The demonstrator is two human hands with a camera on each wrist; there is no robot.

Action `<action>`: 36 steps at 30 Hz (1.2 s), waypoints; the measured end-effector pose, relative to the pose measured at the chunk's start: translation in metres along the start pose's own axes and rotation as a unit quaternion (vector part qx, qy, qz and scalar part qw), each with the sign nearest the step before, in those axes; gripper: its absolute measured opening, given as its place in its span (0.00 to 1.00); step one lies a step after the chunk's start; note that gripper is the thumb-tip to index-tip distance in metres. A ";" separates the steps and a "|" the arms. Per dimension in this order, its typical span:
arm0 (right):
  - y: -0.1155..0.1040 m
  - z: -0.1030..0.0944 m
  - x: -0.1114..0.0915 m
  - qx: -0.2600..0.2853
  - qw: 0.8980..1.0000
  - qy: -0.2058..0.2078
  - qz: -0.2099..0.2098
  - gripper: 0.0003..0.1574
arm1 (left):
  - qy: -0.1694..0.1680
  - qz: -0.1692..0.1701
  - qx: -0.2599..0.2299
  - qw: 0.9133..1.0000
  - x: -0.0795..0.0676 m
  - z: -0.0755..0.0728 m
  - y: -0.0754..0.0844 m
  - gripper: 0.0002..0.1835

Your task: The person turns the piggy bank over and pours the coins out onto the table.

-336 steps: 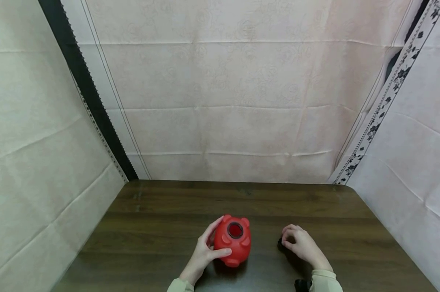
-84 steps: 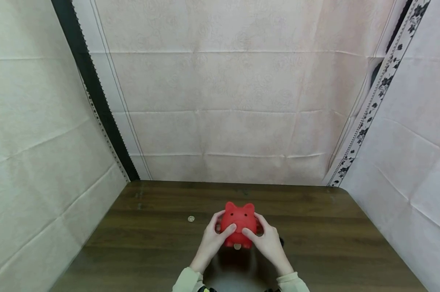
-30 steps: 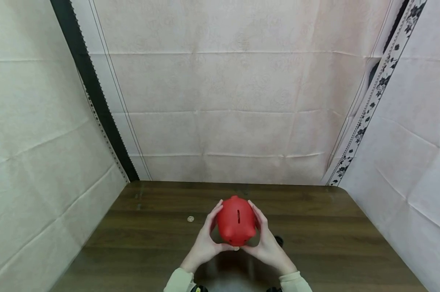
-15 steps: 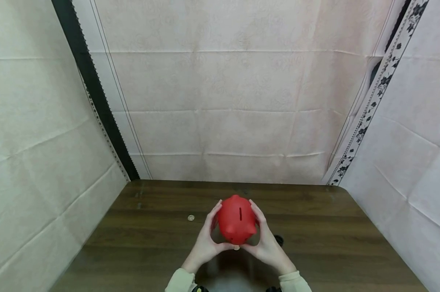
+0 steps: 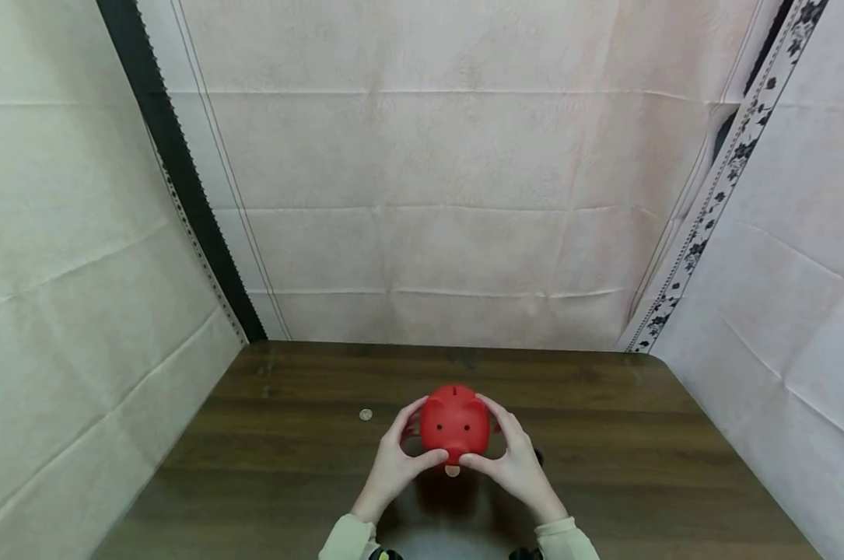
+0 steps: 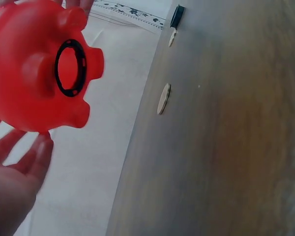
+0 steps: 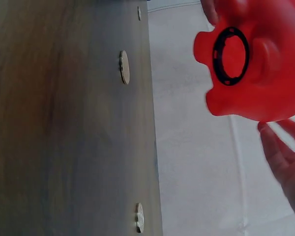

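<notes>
fingers pinch piggy bank from both sides; only wrist views show belly hole.

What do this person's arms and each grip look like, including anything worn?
The left grip and right grip are bare hands; no gloves or rings show. The left sleeve and right sleeve are pale green, ending at the wrists. Black left gear with a small yellow-green patch and black right gear show beside the sleeves; no cables are visible.

Wood-grained brown table, left coin, middle coin, third coin near a black cap.
</notes>
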State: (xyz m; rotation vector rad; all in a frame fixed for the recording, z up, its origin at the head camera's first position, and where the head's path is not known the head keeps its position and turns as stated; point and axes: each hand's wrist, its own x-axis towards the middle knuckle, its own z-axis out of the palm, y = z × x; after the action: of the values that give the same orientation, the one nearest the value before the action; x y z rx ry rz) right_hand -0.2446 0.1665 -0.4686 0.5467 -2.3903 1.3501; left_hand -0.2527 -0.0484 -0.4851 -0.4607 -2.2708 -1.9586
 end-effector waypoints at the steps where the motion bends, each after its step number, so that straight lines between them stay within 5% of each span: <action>1: 0.000 0.001 0.000 -0.002 1.000 0.003 0.012 0.53 | 0.002 -0.005 0.003 1.000 0.000 0.000 0.000 0.39; 13: 0.000 0.005 0.002 -0.027 0.993 0.004 0.113 0.42 | 0.004 -0.049 -0.014 0.999 0.000 0.013 0.002 0.34; 22: 0.000 0.008 0.005 -0.080 0.979 -0.035 0.183 0.37 | 0.006 -0.114 0.037 0.993 0.002 0.018 0.003 0.33; 31: 0.001 0.008 0.006 -0.108 0.976 -0.055 0.179 0.38 | 0.013 -0.110 0.058 0.992 0.001 0.018 0.005 0.30; 36: 0.002 0.005 0.004 -0.037 0.985 -0.065 0.153 0.39 | 0.007 -0.096 0.017 0.995 0.001 0.014 0.011 0.32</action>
State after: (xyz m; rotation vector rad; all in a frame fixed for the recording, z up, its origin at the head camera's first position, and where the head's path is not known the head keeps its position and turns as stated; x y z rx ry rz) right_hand -0.2493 0.1627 -0.4700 0.2611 -2.7066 1.3759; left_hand -0.2486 -0.0331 -0.4771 -0.2300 -2.4168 -1.9955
